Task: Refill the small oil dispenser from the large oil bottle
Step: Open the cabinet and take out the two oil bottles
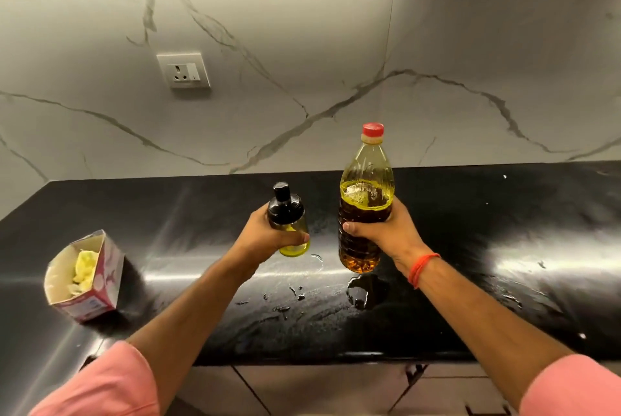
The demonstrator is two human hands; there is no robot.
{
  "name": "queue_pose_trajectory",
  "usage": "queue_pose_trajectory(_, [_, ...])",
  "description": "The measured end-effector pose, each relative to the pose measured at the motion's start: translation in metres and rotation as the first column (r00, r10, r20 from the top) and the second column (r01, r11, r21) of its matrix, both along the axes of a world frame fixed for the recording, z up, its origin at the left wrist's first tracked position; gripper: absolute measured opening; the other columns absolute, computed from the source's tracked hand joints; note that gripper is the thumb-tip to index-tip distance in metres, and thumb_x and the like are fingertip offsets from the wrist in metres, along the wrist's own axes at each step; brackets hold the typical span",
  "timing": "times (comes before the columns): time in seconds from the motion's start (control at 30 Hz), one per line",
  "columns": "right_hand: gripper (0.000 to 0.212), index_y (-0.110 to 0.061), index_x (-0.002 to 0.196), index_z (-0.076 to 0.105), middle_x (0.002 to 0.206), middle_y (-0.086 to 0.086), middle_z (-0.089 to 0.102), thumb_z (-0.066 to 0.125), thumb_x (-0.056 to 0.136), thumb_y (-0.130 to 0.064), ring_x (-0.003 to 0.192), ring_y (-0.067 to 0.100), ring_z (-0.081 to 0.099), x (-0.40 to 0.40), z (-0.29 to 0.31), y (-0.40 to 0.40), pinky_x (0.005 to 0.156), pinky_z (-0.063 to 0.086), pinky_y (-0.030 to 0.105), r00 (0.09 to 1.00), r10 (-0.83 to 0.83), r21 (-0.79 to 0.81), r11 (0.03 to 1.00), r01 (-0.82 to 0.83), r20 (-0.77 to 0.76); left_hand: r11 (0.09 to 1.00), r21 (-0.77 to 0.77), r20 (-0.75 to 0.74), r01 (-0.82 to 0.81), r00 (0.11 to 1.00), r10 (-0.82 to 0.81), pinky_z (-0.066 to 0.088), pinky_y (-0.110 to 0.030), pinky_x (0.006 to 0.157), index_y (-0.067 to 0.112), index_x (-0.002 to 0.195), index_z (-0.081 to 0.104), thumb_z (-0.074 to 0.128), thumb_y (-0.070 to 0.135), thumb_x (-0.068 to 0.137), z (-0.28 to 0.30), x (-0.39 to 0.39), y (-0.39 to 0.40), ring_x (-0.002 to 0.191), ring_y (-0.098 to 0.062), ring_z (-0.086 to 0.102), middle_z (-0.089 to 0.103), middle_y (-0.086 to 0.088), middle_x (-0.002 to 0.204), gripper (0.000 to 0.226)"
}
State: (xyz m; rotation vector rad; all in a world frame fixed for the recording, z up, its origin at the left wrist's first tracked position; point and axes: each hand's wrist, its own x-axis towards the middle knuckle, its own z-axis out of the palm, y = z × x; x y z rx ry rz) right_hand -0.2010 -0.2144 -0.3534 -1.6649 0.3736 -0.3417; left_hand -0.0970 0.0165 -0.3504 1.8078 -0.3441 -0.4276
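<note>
Small oil dispenser [291, 227], black cap, left hand [268, 237]; large oil bottle [364, 214], red-capped

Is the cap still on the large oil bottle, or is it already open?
Capped. The red cap sits on the neck of the large oil bottle, which the right hand holds upright.
</note>
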Motion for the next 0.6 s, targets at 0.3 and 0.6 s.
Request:
queue_pose_trajectory(0.3, [0.076,-0.031,0.120,0.062,0.115,-0.002,0.072,0.098,0.054,-0.017,0.113,0.017,0.067,-0.018,-0.053,0.010,0.103,0.051,0.051,0.998,-0.046,0.011,0.999,0.047,-0.038,1.000,0.005,-0.091,-0.013,0.996,0.013,0.052,-0.030,0.082,0.020,0.112,0.064,0.092,-0.001,0.063,-0.042,-0.023,0.011,0.099,-0.021,0.067,0.071,-0.002,0.105,0.061])
queue_pose_trajectory(0.6, [0.079,-0.031,0.120,0.063,0.114,-0.005,0.073,0.099,0.051,-0.018,0.112,0.015,0.067,-0.033,-0.083,0.017,0.103,0.051,0.050,0.989,-0.140,0.009,0.990,0.141,-0.056,0.996,0.058,-0.038,-0.075,0.996,0.077,0.053,-0.021,0.070,0.022,0.106,0.065,0.093,-0.002,0.063,-0.074,-0.037,0.020,0.093,-0.019,0.069,0.073,-0.003,0.101,0.057])
